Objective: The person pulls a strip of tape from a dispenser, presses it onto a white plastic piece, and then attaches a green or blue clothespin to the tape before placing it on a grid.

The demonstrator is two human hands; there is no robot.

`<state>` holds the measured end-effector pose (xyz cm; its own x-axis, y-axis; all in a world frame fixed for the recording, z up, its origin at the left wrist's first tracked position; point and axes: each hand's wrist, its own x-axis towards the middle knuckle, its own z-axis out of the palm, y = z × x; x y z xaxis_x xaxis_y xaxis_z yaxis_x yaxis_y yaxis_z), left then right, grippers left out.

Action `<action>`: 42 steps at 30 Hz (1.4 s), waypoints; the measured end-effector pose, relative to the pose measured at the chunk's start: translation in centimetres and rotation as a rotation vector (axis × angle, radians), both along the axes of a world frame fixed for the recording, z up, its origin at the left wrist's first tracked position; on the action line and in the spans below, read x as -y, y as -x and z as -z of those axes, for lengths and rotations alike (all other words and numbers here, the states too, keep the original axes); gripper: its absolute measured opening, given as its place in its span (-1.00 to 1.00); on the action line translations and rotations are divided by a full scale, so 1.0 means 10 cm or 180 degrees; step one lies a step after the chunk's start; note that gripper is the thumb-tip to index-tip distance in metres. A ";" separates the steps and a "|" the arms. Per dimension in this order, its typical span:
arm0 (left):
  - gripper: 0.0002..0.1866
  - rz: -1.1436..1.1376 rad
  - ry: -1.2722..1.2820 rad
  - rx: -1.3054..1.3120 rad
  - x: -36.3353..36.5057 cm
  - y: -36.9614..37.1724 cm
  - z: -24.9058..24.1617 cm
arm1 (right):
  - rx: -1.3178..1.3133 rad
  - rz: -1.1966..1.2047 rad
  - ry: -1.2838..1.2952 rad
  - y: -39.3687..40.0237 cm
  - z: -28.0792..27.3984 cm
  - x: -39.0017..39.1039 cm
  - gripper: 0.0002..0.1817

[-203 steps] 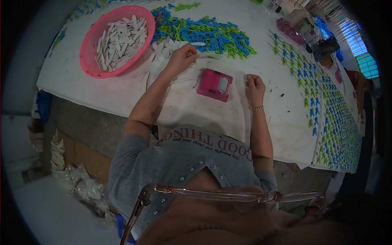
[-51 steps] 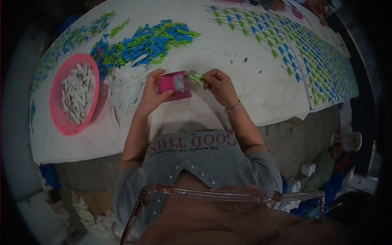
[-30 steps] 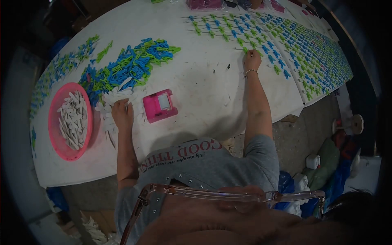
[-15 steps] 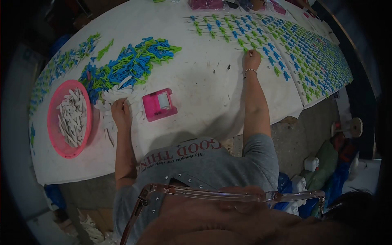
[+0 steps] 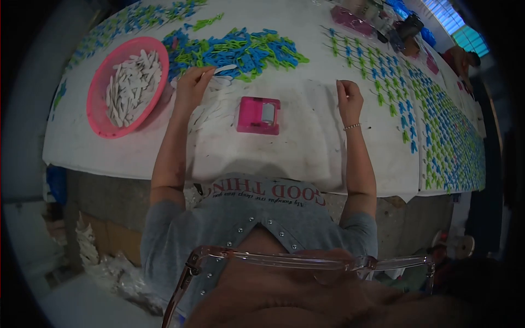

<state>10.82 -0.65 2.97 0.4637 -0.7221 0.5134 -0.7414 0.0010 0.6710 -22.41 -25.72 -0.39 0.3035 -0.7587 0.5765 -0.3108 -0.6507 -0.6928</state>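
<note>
At the far right edge of the table you have pink packages [image 5: 350, 21] in clear wrap, a dark object [image 5: 411, 24] too dim to name, and a co-worker's arm [image 5: 464, 61] below a bright window [image 5: 469, 41]. Down to your left, a blue bag [image 5: 56, 185] hangs near the table's corner, with brown cardboard [image 5: 116, 236] and crumpled clear plastic [image 5: 123, 279] on the floor. At your lower right, a pale spool [image 5: 465, 247] shows dimly.
</note>
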 end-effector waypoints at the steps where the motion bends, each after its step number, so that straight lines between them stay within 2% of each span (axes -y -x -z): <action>1: -0.75 -0.0003 0.0258 -0.0480 0.01 0.05 -0.03 | -0.0032 -0.0462 -0.0221 -0.15 -0.07 -0.15 -0.82; 3: -0.73 0.0261 -0.0043 -0.1918 0.01 0.18 -0.15 | -0.0008 -0.0893 -0.0365 -0.44 -0.16 -0.47 -0.86; 4: -0.73 0.0190 -0.0033 -0.1935 0.05 0.24 -0.11 | -0.0140 -0.1320 -0.0671 -0.56 -0.25 -0.66 -0.88; 5: -0.72 0.0394 0.0115 -0.2344 0.11 0.30 -0.06 | -0.0279 -0.1732 -0.0977 -0.66 -0.29 -0.83 -0.88; 6: -0.72 0.0614 0.0271 -0.2749 0.16 0.35 -0.01 | -0.0302 -0.1774 -0.0987 -0.76 -0.30 -0.95 -0.88; 8: -0.71 0.0801 0.0318 -0.2993 0.22 0.47 0.08 | -0.0111 -0.2436 -0.1474 -0.90 -0.30 -1.14 -0.83; 9: -0.70 0.1030 0.0347 -0.3220 0.24 0.51 0.10 | -0.0133 -0.2453 -0.1482 -0.94 -0.28 -1.19 -0.83; 11: -0.71 0.1041 0.0314 -0.3270 0.27 0.59 0.13 | 0.0105 -0.2823 -0.1929 -0.99 -0.24 -1.27 -0.78; 14: -0.73 0.1226 0.0419 -0.3259 0.30 0.64 0.16 | -0.0229 -0.2556 -0.1874 -0.96 -0.18 -1.27 -0.81; 18: -0.80 0.1448 0.0184 -0.3088 0.33 0.63 0.20 | -0.0288 -0.2345 -0.1927 -0.86 -0.19 -1.28 -0.83; 20: -0.82 0.1545 0.0141 -0.3062 0.34 0.61 0.25 | -0.0430 -0.2027 -0.1232 -0.83 -0.18 -1.30 -0.82; 21: -0.85 0.1617 0.0062 -0.2937 0.34 0.60 0.26 | -0.0448 -0.2034 -0.1239 -0.82 -0.13 -1.29 -0.82; 23: -0.87 0.1678 -0.0013 -0.2819 0.33 0.60 0.28 | -0.0424 -0.1906 -0.0442 -0.83 0.01 -1.26 -0.81; 30: -0.91 0.1878 -0.0094 -0.2358 0.28 0.53 0.32 | -0.0426 -0.1861 -0.0448 -0.83 0.15 -1.26 -0.79; 32: -0.92 0.1904 -0.0184 -0.2233 0.24 0.49 0.36 | -0.0553 -0.1948 -0.0111 -0.79 0.14 -1.24 -0.78; 34: -0.90 0.1738 -0.0370 -0.1327 0.24 0.46 0.44 | -0.0642 -0.1975 0.0164 -0.72 0.13 -1.19 -0.78; 37: -0.88 0.1609 -0.0641 -0.0837 0.18 0.56 0.46 | -0.0840 -0.2024 0.0506 -0.61 0.12 -1.12 -0.77; 42: -0.89 0.1688 -0.0404 -0.0254 0.28 0.69 0.54 | -0.1083 -0.1961 0.0703 -0.48 0.07 -1.02 -0.78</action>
